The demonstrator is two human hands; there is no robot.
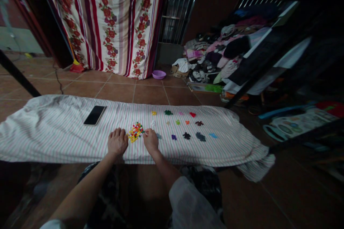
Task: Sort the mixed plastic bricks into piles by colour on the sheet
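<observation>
A mixed heap of small coloured pieces [135, 132], mostly yellow, orange, red and white, lies on the striped cloth [67, 139]. My left hand [117, 142] rests flat on the cloth just left of the heap, fingers stretched forward. At the heap's right edge is my right hand [151, 141], its fingers pinched together; whatever is between them is too small to make out. Single-colour groups sit further right, among them dark green pieces [168, 112], red pieces [192, 114], brown pieces [199, 123], black pieces [186, 136] and light blue pieces [213, 135].
A phone [95, 115] lies on the cloth at the left. Beyond the cloth-covered surface are a floral curtain [120, 25], a purple basin [159, 74] and a large pile of clothes [215, 53]. Dark slanted bars [18, 73] frame both sides.
</observation>
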